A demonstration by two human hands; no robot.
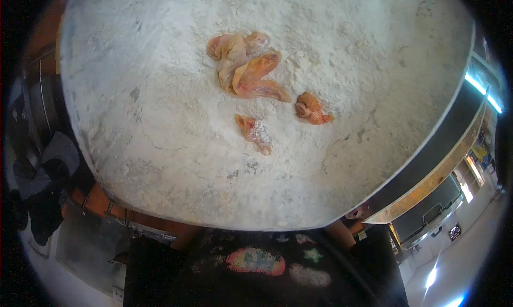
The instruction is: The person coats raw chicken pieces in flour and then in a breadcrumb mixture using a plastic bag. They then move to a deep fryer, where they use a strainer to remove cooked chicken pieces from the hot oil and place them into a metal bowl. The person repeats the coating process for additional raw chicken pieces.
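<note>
Before me is a large metal basin (256,223) coated with white flour (340,38). Raw chicken pieces lie in it. A folded chicken wing (256,78) rests near the middle, against other pale, skin-covered pieces (230,52). To its right, apart from it, is a small orange-pink chicken piece (310,108). A second small piece (254,133), partly dusted with flour, lies closer to my body. Both of my forearms show at the near rim and pass out of sight behind the basin. My left and right hands are hidden, so their hold cannot be seen.
My dark apron or shirt (256,283) with a coloured print is close to the near rim. A metal-edged counter or panel (429,171) runs along the right. Dark cloth (44,203) hangs at the left. Pale floor (453,259) shows at lower right.
</note>
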